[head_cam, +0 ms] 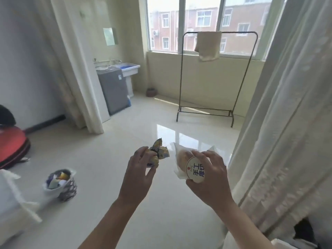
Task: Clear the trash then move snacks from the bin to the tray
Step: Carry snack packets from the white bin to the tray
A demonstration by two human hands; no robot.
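My left hand (138,173) pinches a crumpled yellow and dark wrapper (159,152) at chest height over the floor. My right hand (208,175) grips a round pastry in a clear white packet (181,159) with a round label. The two hands are close together, the packets a little apart. A small patterned bin (66,190) with a white liner stands on the floor at the lower left, with several coloured scraps inside. No tray is in view.
A white furniture edge (12,207) fills the lower left. A red bag (12,148) lies at the left. A metal clothes rack (215,72) with a towel stands by the window. A sheer curtain (287,123) hangs at the right. A grey washing machine (115,88) stands at the back.
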